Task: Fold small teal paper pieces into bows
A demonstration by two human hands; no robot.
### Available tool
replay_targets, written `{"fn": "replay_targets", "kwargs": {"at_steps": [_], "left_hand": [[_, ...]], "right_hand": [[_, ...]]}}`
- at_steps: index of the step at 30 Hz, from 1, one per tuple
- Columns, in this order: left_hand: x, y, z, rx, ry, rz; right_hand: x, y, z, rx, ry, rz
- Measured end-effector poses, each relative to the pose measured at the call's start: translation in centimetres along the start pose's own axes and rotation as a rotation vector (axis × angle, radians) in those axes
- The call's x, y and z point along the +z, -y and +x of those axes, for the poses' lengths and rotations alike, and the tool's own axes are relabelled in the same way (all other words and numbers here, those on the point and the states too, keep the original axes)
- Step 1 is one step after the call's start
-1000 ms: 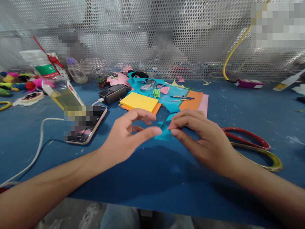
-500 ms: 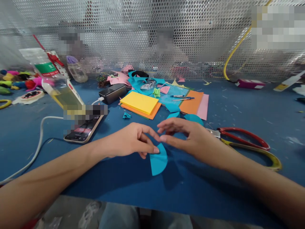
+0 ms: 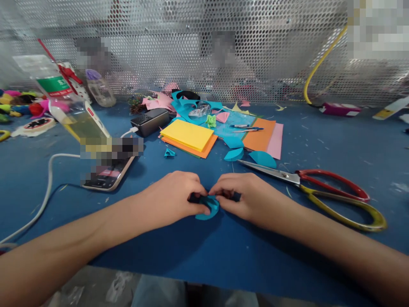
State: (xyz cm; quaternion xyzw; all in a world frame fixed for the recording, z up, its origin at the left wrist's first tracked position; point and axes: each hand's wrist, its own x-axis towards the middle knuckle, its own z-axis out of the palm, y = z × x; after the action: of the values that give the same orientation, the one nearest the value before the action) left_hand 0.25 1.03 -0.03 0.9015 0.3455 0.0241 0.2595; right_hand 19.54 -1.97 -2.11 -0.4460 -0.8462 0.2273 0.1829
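Observation:
A curved piece of blue paper (image 3: 207, 212) is held low over the blue table, close to its front edge. My left hand (image 3: 179, 194) pinches it from the left, thumb on top of the paper. From the right, my right hand (image 3: 239, 194) is closed with its fingertips on the paper's right edge. Fingers cover the upper part of the piece, so its folds there are hidden. To the right of my right hand lie large scissors (image 3: 289, 177) with one red and one yellow handle. Cut blue paper pieces (image 3: 262, 159) rest by the blade tips.
Yellow paper (image 3: 188, 134) tops a stack beyond my hands, with orange and pink sheets (image 3: 260, 134) at its right. A small folded blue piece (image 3: 169, 152) lies in front. At left are a phone (image 3: 110, 172), its cable, a speaker-like box (image 3: 151, 121) and a bottle (image 3: 68, 102).
My right hand has come down and in to grip the blue paper, which was in my left hand alone. The paper has turned and now looks curled. The scissors show more fully.

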Motion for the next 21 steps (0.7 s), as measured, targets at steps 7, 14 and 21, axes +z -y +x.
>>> {"fn": "replay_targets", "kwargs": {"at_steps": [7, 14, 21], "left_hand": [[0.5, 0.2, 0.0, -0.017, -0.013, -0.004], [0.6, -0.2, -0.2, -0.029, -0.011, 0.000], [0.8, -0.5, -0.2, -0.111, -0.039, -0.024]], "right_hand": [[-0.3, -0.6, -0.2, -0.099, 0.043, -0.114], [-0.9, -1.3, 0.1, -0.174, 0.101, -0.119], [-1.0, -1.3, 0.1, -0.196, 0.128, -0.141]]}}
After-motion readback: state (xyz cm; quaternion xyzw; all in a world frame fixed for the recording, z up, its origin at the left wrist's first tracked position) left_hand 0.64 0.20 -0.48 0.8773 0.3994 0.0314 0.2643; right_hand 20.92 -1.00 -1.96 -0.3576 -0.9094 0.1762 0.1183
